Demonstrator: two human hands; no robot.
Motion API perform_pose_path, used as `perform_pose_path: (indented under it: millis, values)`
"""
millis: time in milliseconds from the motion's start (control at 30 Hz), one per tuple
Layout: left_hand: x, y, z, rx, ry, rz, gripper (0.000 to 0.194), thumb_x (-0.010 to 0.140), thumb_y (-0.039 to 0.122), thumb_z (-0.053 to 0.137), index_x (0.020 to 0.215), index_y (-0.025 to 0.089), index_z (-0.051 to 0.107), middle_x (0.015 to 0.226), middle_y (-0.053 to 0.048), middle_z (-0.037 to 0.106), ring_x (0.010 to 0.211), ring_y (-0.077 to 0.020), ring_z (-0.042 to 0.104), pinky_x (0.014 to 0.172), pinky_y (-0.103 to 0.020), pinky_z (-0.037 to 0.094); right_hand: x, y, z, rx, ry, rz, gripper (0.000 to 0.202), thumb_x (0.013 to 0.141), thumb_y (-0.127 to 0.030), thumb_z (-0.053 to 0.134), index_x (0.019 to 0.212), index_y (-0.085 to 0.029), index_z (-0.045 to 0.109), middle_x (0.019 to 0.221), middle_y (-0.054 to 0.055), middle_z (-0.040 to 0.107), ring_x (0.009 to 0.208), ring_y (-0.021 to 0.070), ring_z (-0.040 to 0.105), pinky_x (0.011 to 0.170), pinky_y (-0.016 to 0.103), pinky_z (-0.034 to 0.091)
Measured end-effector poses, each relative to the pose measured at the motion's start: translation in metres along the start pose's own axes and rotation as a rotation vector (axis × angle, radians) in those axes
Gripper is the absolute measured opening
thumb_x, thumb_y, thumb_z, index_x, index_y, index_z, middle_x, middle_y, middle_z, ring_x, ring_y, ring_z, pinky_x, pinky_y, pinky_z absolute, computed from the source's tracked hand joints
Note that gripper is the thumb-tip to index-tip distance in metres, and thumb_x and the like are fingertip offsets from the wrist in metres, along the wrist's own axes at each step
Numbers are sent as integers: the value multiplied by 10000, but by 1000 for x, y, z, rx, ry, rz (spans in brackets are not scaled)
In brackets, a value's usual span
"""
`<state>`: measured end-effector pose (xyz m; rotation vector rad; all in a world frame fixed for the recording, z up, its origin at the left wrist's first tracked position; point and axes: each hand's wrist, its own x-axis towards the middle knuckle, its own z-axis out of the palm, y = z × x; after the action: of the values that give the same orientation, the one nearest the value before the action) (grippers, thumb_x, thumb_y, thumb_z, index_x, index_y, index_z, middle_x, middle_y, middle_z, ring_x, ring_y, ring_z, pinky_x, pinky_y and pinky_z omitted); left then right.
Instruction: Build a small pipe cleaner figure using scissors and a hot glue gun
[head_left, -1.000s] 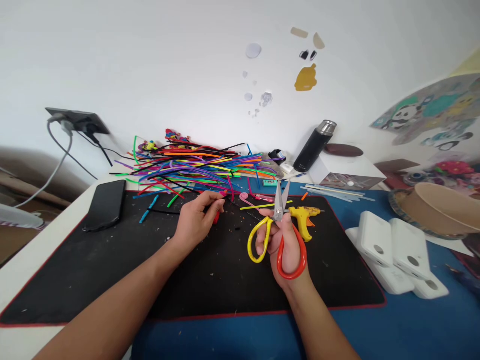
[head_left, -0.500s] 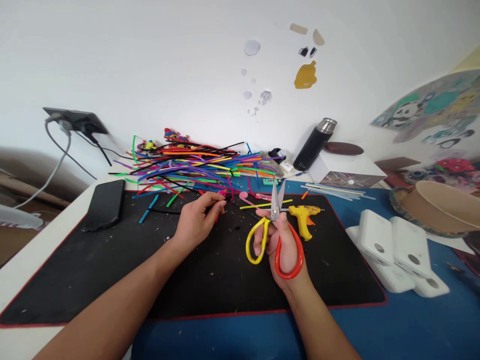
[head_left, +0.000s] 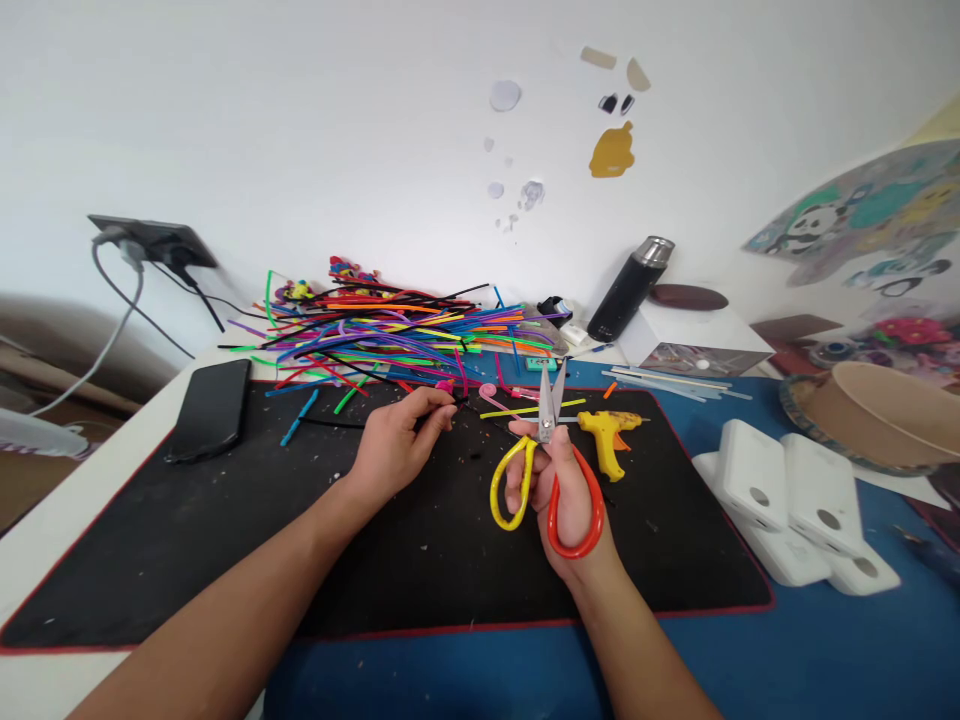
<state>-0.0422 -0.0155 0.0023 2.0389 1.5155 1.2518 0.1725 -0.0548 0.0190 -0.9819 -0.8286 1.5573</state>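
Observation:
My left hand (head_left: 401, 435) is closed in a pinch over the mat. Between its fingertips is a small pink and black pipe cleaner piece (head_left: 445, 385), mostly covered by the fingers. To the right, my right hand (head_left: 566, 500) grips scissors (head_left: 547, 428) with one yellow and one red handle. Their blades point away from me and stand slightly apart, with nothing between them. Just beyond the scissors lie a yellow pipe cleaner (head_left: 517, 411) and a pink coil (head_left: 487, 392). A yellow glue gun (head_left: 601, 440) rests beside the right hand.
A heap of colourful pipe cleaners (head_left: 375, 335) lies along the wall. On the black mat (head_left: 225, 550) is a phone (head_left: 211, 405) at left. Glue sticks (head_left: 667, 382), a black flask (head_left: 630, 290), white devices (head_left: 754, 475) and a round brown container (head_left: 892, 410) are at right.
The scissors and right hand have shifted very slightly left, and the blades look a little closer together. My left fingers have turned slightly around the pinched piece.

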Motion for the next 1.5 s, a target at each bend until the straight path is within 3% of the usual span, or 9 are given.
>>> perform_pose_path:
  millis: [500, 1500]
  values:
    - [0, 1, 1, 10, -18, -42, 178, 1027, 358, 574, 1001, 234, 699, 762, 18, 765, 653, -146, 718, 678, -226, 537, -1, 2, 0, 3, -4, 18, 627, 917, -762, 640, 1150, -185, 706, 713, 32, 718, 523, 190, 643, 467, 297, 438]
    - [1, 0, 1, 43, -42, 29, 194, 1031, 361, 564, 1009, 234, 709, 753, 8, 768, 659, -160, 724, 682, -237, 524, -1, 6, 1, -46, -14, 54, 671, 910, -793, 618, 1160, -176, 705, 671, 14, 698, 445, 157, 583, 483, 288, 425]
